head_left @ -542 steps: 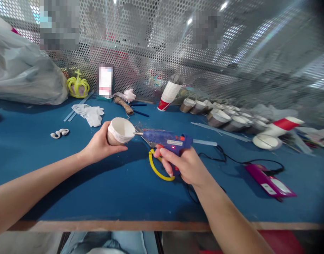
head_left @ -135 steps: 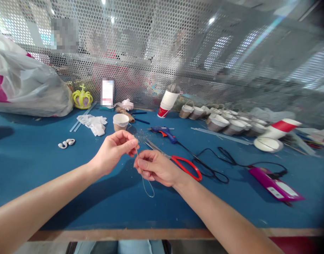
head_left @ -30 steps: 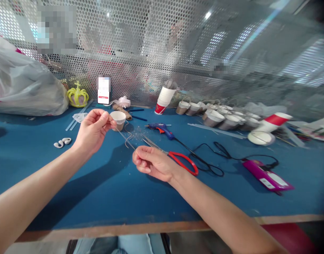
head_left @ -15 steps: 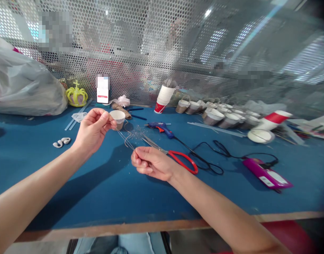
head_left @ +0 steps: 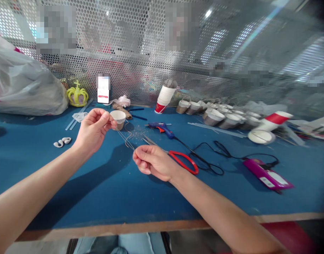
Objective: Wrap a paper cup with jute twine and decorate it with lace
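Observation:
Thin strands of twine point(head_left: 124, 137) stretch at a slant between my two hands above the blue table. Their upper end is pinched in the fingertips of my left hand point(head_left: 94, 128). My right hand point(head_left: 151, 160), lower and nearer the middle, pinches the other end. Just behind the left fingertips stands a small paper cup point(head_left: 119, 119) with a brown wrap around it. A loose curl of twine lies on the table behind the held strands. Scissors with red handles point(head_left: 183, 162) lie beyond my right hand, which partly covers them.
A blue glue gun point(head_left: 163, 129) lies behind the scissors, its cord running toward a purple power strip point(head_left: 268, 174). Stacked paper cups point(head_left: 165, 97) and several wrapped cups point(head_left: 213, 116) stand along the mesh. A twine roll point(head_left: 122, 110), phone point(head_left: 103, 90), yellow crown point(head_left: 77, 95) and earbuds point(head_left: 62, 142) are left.
My right hand has shifted very slightly, its fingers curled a little differently on the twine. My left hand keeps the same pinch and place.

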A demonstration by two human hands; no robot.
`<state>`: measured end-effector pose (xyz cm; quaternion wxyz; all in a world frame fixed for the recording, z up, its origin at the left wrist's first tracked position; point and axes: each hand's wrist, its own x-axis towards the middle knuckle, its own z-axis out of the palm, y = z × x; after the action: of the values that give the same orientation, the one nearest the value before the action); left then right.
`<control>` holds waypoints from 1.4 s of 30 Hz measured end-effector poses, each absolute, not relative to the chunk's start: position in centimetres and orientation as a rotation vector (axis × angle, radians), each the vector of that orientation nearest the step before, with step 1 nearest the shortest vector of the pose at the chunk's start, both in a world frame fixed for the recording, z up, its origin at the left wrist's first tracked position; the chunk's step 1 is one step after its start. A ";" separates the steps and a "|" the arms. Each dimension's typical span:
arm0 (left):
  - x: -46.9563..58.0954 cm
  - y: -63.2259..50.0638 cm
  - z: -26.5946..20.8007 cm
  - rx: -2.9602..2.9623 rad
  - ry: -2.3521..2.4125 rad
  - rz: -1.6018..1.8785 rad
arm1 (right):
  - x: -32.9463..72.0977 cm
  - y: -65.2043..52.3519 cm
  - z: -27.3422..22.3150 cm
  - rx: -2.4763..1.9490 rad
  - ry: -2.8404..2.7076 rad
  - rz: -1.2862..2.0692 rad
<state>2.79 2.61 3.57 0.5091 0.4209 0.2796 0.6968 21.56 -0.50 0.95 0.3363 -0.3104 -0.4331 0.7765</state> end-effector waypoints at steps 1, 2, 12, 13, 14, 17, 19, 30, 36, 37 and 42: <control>2.8 2.6 3.6 1.012 0.676 1.677 | 21.5 -0.5 1.0 -0.811 -1.123 2.030; 2.8 2.5 3.6 1.010 0.677 1.676 | 21.5 -0.5 1.0 -0.812 -1.122 2.034; 2.9 2.4 3.8 1.007 0.679 1.687 | 21.5 -0.6 1.0 -0.846 -1.195 1.934; 2.9 2.4 3.8 1.005 0.677 1.691 | 21.5 -0.6 1.0 -0.855 -1.200 1.921; 2.9 2.4 3.7 1.004 0.674 1.694 | 21.5 -0.5 1.0 -0.864 -1.201 1.914; 2.9 2.5 3.6 1.010 0.663 1.701 | 21.5 -0.4 1.1 -0.893 -1.200 1.911; 2.7 2.7 3.3 1.032 0.667 1.688 | 21.6 -0.3 1.1 -0.907 -1.217 1.897; 2.8 1.0 4.4 2.562 1.292 1.501 | 23.3 0.9 3.7 -1.298 -1.888 1.551; 4.3 0.4 3.4 2.623 1.158 0.550 | 22.7 3.0 6.7 -1.297 -2.440 1.236; 4.3 0.8 3.2 2.501 1.179 0.555 | 22.6 4.1 7.1 -1.274 -2.511 1.205; 4.3 2.3 2.3 1.775 1.112 0.665 | 21.9 12.6 7.0 -1.654 -2.662 0.350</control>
<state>4.26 2.26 2.28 0.4548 0.7193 0.4507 0.2694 21.90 12.60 7.03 -0.0060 -0.5243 -0.8442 0.1110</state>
